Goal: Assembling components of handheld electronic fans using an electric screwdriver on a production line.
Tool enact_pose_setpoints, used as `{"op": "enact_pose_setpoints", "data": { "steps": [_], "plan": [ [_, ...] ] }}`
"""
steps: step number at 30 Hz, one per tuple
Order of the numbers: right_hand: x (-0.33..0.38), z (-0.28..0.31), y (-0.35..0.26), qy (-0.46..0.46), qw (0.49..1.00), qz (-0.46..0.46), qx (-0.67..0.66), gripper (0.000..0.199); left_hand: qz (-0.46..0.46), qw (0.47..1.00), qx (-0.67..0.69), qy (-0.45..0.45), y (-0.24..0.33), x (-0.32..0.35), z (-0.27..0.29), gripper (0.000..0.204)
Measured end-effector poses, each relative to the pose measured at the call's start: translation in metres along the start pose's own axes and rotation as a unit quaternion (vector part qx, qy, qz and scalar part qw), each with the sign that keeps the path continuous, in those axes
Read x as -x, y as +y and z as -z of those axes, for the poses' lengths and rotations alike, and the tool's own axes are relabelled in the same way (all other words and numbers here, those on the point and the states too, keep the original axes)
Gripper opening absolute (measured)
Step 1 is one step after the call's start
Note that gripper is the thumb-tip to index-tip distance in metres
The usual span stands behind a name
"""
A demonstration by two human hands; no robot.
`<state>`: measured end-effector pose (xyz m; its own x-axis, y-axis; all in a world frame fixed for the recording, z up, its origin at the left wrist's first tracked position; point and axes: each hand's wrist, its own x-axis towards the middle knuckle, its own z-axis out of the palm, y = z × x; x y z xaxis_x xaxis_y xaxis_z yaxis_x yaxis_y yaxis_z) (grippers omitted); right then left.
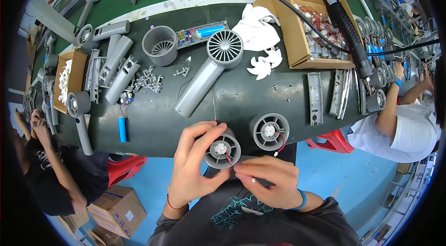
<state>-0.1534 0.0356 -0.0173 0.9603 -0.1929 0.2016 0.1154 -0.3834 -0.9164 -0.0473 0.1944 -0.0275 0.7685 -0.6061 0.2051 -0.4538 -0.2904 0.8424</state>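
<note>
My left hand is closed around a round grey fan housing, holding it at the table's near edge with its open side up. A whitish motor sits in the middle of its spokes. My right hand pinches the thin red-and-black motor wire at the housing's rim. A small white connector shows at those fingers. Just to the right, a second fan housing lies on the table, its wire and white plug hanging over the rim. Beyond my hands lies a grey handheld fan shell with a slotted head.
White fan blades, a white cloth and a grey cup-shaped housing lie farther back. A cardboard box holds wired motors. A black electric screwdriver hangs at the right. Small grey parts and a blue battery lie left.
</note>
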Motion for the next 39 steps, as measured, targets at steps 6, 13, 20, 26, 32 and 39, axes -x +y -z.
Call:
{"op": "enact_pose_setpoints", "data": {
  "steps": [6,13,20,26,32,39],
  "plan": [
    [0.014,0.022,0.004,-0.039,0.995,0.078,0.039,0.029,-0.042,0.997,0.053,-0.026,0.0,-0.009,0.0,0.073],
    [-0.019,0.036,0.02,0.041,0.991,0.022,0.128,0.065,-0.048,0.998,0.041,-0.007,-0.002,-0.008,-0.004,0.072],
    [-0.015,0.007,0.038,0.176,0.966,0.004,0.191,0.078,-0.085,0.996,0.029,0.003,0.011,-0.012,-0.008,0.076],
    [0.023,0.026,0.035,0.176,0.968,0.063,0.165,0.071,-0.101,0.993,0.048,-0.026,0.023,-0.012,-0.005,0.076],
    [0.047,0.048,-0.011,-0.08,0.977,-0.137,-0.143,0.025,-0.142,0.987,0.005,-0.081,0.045,-0.013,-0.02,0.071],
    [0.057,0.048,0.004,-0.091,0.952,-0.178,-0.232,0.014,-0.107,0.992,-0.021,-0.059,0.05,-0.003,-0.026,0.077]
  ]
}}
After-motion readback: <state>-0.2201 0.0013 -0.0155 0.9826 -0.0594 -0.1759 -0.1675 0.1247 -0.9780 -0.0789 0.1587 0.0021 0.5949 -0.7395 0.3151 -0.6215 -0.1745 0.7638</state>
